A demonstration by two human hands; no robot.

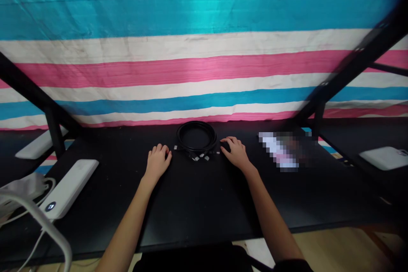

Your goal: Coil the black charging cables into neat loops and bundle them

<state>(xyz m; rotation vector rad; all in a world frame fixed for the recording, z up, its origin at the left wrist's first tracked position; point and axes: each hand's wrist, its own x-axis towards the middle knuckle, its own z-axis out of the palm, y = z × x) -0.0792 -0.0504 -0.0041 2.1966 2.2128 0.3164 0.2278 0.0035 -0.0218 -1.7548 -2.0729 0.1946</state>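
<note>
A coiled black cable lies on the black table, with several silver plug ends gathered at its near side. One more metal plug sticks out at the coil's left. My left hand rests on the tabletop just left of the coil, fingers stretched out and apart from the cable. To the right of the coil, my right hand lies with its fingers spread, close to a plug pointing that way. Neither hand holds anything.
A white power bank sits at the left, near a white charger with cords. At the right is a pixelated, phone-like object. Black metal bars slope up on both sides before a striped sheet.
</note>
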